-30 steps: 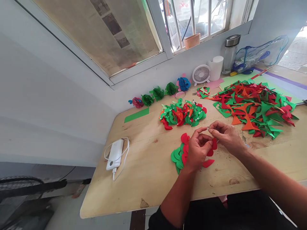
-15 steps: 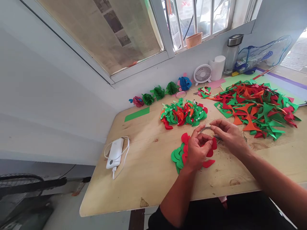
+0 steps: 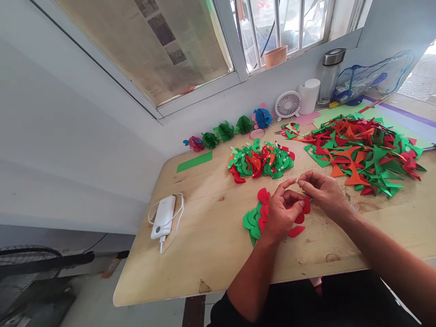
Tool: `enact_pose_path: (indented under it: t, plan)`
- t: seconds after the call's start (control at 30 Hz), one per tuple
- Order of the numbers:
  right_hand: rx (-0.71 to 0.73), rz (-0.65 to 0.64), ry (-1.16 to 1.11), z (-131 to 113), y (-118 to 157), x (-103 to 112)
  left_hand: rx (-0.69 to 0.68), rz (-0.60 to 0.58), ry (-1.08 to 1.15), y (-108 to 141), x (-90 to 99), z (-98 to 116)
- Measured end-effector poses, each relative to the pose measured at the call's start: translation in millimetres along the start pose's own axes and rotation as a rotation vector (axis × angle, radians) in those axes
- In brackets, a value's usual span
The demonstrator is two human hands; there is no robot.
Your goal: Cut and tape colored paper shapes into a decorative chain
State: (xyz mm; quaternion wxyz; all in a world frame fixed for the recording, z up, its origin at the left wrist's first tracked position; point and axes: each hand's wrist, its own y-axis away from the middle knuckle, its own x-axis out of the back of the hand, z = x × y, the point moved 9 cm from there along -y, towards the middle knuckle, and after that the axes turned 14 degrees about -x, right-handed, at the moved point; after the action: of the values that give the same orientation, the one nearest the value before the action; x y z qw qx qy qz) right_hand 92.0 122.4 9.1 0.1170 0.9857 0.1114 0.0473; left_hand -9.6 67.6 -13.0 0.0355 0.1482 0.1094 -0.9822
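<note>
My left hand is closed, its thumb and bent fingers pinching a red paper cutout. The index finger reaches toward my right hand. Thumb and index finger of the right hand pinch a small whitish bit, perhaps tape, where the two hands meet. A thin dark edge shows under the right fingers; the rest of it is hidden. Beneath and beside the left hand lie stacked green cutouts and red cutouts. A loose red piece rests on the table near the wrist.
Beyond my hands sits a heap of curved cutouts with white marks. A larger heap of paper scraps lies to the right. A power bank with cable is at left. Paper figures, a fan and a bottle line the wall.
The ring-like roll visible between my hands earlier is now mostly out of sight. A small whitish bit shows at the right fingertips. The red cutout has shifted slightly right.
</note>
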Motion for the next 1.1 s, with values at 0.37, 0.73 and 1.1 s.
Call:
enact_pose_path:
  t: [0.37,0.73,1.1]
  plan:
    - [0.07,0.007,0.05,-5,3,-1,-0.022,0.207,-0.064,0,20.0,2]
    - [0.06,-0.098,0.271,-4,4,-17,-0.092,0.338,-0.158,1,35.6,14]
    - [0.074,-0.064,0.325,-7,4,-17,-0.112,0.35,-0.153,1,36.5,14]
